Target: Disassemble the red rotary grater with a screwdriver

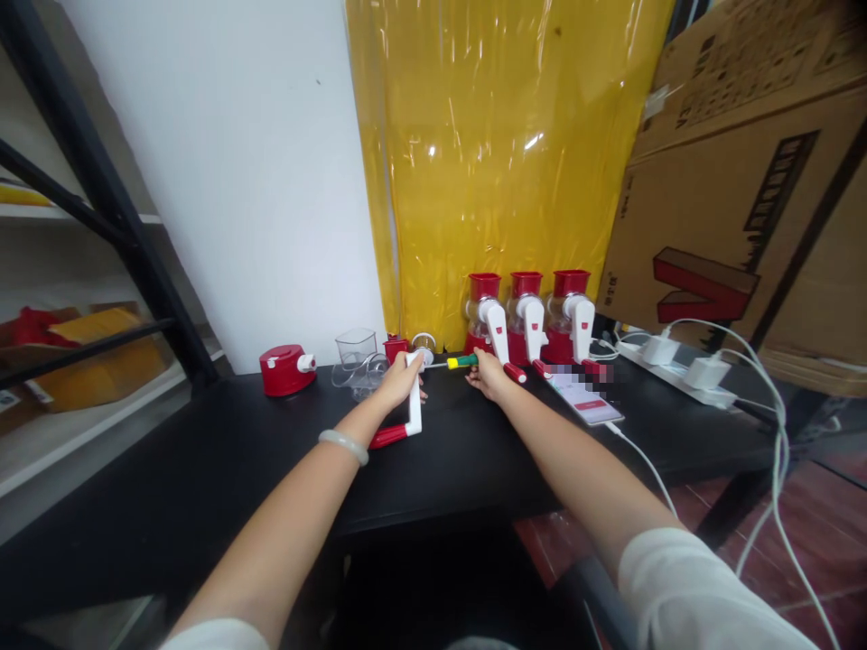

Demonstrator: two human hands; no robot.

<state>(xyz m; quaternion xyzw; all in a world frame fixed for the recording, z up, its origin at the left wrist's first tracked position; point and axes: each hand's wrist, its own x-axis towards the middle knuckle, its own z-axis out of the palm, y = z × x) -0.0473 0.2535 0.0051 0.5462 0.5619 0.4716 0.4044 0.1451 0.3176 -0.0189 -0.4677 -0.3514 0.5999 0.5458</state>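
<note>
My left hand (401, 379) is closed around the top of a white crank handle (415, 411), whose red grip (389, 437) points down to the left. In my right hand (486, 375) is a screwdriver (462, 361) with a yellow and green handle. Its metal shaft points left, and the tip reaches the top of the crank handle by my left fingers; I cannot make out the screw. Just behind my left hand are a small red part (396, 347) and a clear round part (424, 341), both partly covered.
Left of my hands are a red base (288, 370) and a clear plastic hopper (356, 347). Three red-and-white hand-cranked grinders (526, 316) stand at the back right. A charging phone (588, 397), a power strip (677, 368) with cables and a large cardboard box (731, 208) are on the right.
</note>
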